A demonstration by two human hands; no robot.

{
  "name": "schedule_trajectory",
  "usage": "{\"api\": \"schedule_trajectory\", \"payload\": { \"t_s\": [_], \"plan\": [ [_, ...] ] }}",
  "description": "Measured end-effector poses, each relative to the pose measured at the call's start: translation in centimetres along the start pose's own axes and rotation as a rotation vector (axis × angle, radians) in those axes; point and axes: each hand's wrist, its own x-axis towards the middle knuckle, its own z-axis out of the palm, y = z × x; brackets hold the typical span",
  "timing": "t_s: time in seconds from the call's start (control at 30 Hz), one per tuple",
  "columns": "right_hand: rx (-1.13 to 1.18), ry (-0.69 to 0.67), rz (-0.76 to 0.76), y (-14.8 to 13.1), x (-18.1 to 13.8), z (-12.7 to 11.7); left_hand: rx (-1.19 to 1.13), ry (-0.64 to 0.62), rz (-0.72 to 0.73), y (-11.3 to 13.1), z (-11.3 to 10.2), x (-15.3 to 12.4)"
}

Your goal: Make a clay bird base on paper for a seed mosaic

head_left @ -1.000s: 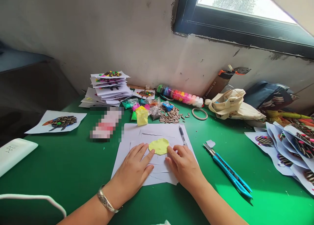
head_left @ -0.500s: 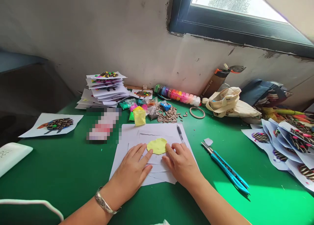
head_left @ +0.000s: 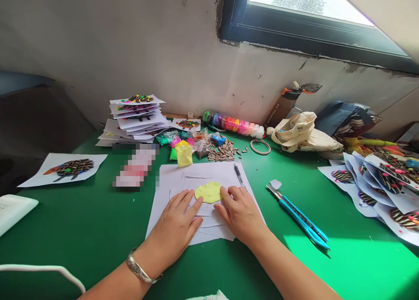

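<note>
A flat yellow oval of modelling clay lies on a small sheet of white paper, which rests on larger sheets. My left hand lies with fingers stretched over the paper, its index fingertip at the clay's lower left edge. On the other side, my right hand touches the clay's right edge with the index finger, thumb apart and the remaining fingers bent. Neither hand grips anything. Just beyond the right hand a black pen lies on the paper.
Right of the paper are a blue utility knife and a pile of seed pictures. Behind it sit clay bags, sunflower seeds and a tape ring. Another picture stack stands back left; a white device lies left.
Both hands stay at the clay's edges with only slight finger shifts. The whole view has moved a little, so the surroundings appear slightly further left.
</note>
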Motion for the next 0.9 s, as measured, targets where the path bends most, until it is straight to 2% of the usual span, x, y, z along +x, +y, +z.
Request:
{"api": "schedule_trajectory", "payload": {
  "t_s": [0.27, 0.5, 0.9],
  "plan": [
    [0.121, 0.04, 0.011, 1.0, -0.3, 0.5, 0.005, 0.0, 0.008, 0.0, 0.0, 0.0],
    [-0.001, -0.065, 0.075, 0.0, 1.2, -0.3, -0.005, 0.008, 0.009, -0.1, -0.2, 0.1],
    [-0.021, -0.048, 0.063, 0.3, 0.7, -0.2, -0.015, -0.002, -0.007, 0.1, -0.2, 0.1]
  ]
}}
